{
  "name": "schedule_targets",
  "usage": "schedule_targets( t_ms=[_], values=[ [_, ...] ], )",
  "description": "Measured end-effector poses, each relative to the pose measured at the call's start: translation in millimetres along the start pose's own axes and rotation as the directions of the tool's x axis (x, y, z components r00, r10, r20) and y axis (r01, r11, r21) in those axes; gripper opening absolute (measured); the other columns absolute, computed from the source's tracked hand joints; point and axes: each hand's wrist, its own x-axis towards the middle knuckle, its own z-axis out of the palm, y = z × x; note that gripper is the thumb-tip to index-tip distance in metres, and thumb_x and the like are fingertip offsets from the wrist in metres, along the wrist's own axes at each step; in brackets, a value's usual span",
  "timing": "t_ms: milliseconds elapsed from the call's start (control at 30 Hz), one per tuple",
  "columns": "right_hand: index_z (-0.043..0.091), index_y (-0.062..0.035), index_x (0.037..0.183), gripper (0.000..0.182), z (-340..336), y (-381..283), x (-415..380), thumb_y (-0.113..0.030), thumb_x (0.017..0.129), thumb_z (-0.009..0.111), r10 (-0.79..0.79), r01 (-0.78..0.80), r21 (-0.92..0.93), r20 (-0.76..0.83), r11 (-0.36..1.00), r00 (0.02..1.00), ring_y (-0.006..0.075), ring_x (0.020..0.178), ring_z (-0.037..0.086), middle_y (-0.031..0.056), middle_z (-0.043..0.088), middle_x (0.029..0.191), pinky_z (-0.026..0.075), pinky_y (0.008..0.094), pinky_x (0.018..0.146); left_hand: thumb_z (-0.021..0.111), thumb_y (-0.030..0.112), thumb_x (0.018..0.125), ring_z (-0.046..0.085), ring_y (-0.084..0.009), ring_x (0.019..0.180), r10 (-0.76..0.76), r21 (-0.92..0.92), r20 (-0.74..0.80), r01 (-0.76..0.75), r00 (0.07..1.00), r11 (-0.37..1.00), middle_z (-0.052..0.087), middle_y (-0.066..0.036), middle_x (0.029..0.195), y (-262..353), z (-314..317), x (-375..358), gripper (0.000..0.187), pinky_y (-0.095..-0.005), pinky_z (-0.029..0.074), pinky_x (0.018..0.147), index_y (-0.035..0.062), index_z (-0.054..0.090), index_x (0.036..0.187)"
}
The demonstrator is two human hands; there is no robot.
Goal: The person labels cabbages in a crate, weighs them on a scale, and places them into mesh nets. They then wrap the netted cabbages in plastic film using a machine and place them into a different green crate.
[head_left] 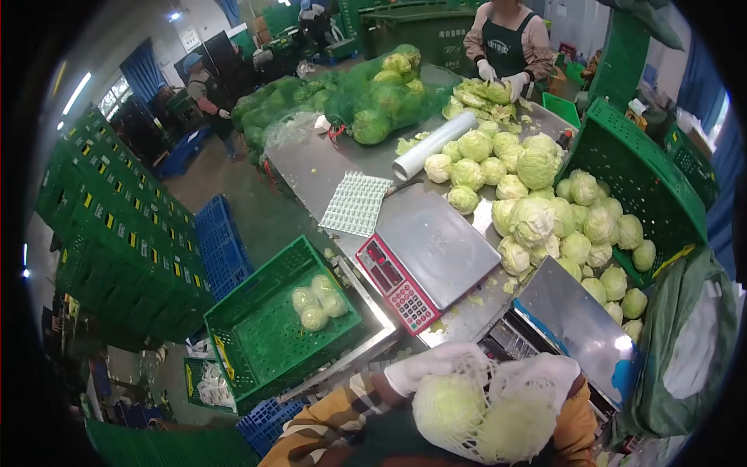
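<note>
Close to my body, two pale green cabbages [449, 406] sit side by side in a white net bag [484, 389]. My left hand [436, 367], in a white glove, grips the bag's upper left side. On its upper right side is my right hand [548, 377], also gloved and closed on the netting; some of its fingers are hidden by the mesh. Just beyond my hands stands a red and silver weighing scale [428, 261] with a bare plate. To its right lies a flat metal-topped machine [580, 323].
Trimmed cabbages [533, 222] are heaped at right, spilling from a tilted green crate [646, 183]. Another green crate [268, 373] at left holds bagged cabbages. A label sheet [356, 204], a plastic roll [433, 145] and full green net sacks [373, 105] lie farther back. A co-worker [510, 47] handles leaves opposite.
</note>
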Motion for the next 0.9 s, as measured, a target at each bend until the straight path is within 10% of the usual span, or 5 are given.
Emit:
schedule_targets(
  t_ms=[267,600,733,833,900],
  values=[
    [0.065,0.0117,0.109,0.048,32.4,5.3,-64.0,-0.029,0.085,0.071,-0.444,0.407,0.186,0.257,0.894,0.858,0.0393,0.103,0.060,0.0317,0.058,0.115,0.049,0.0435,0.087,0.053,0.024,0.099,0.055,-0.0077,0.093,0.258,0.545,-0.400,0.002,0.880,0.839,0.059,-0.001,0.101,-52.6,67.7,53.3,0.025,-0.0222,0.045,0.081,0.0035,0.057,0.113],
    [0.059,0.0097,0.106,0.035,112.1,-16.6,-128.9,0.005,0.071,0.059,0.056,-0.005,0.074,-0.702,0.997,0.710,0.0236,0.101,0.064,0.0192,0.063,0.114,0.050,0.0361,0.086,0.043,0.043,0.101,0.053,-0.0110,0.117,-0.365,0.246,-0.240,0.420,0.899,0.873,0.056,-0.006,0.130,-68.0,105.1,48.7,0.055,-0.0278,0.043,0.100,-0.0003,0.050,0.133],
    [0.055,0.0002,0.112,0.042,138.9,-24.3,-143.2,-0.016,0.073,0.061,-0.445,-0.355,-0.464,-0.885,0.811,0.140,0.0201,0.102,0.059,0.0088,0.062,0.105,0.045,0.0325,0.090,0.055,0.037,0.097,0.038,-0.0149,0.132,-0.342,0.423,-0.013,0.316,0.939,0.849,0.041,-0.009,0.145,-85.5,103.6,57.9,0.068,-0.0311,0.032,0.110,-0.0013,0.028,0.147],
    [0.050,0.0018,0.123,0.055,146.6,-5.2,-207.3,-0.023,0.077,0.065,0.220,-0.588,0.001,-0.928,0.809,0.301,0.0202,0.117,0.051,0.0113,0.054,0.125,0.040,0.0344,0.099,0.062,0.032,0.094,0.044,-0.0129,0.124,-0.322,0.446,-0.119,0.341,0.939,0.828,0.047,-0.008,0.135,-99.9,95.8,62.6,0.063,-0.0293,0.037,0.105,-0.0005,0.035,0.141],
    [0.062,-0.0027,0.122,0.035,169.3,-24.9,-195.5,-0.026,0.096,0.055,0.269,0.141,0.329,-0.905,0.934,0.329,0.0308,0.096,0.063,0.0187,0.066,0.110,0.048,0.0364,0.091,0.065,0.030,0.093,0.050,-0.0109,0.112,-0.272,0.481,-0.235,0.355,0.933,0.802,0.053,-0.006,0.121,-105.4,95.0,68.4,0.050,-0.0274,0.043,0.095,0.0039,0.044,0.130]
  ],
)
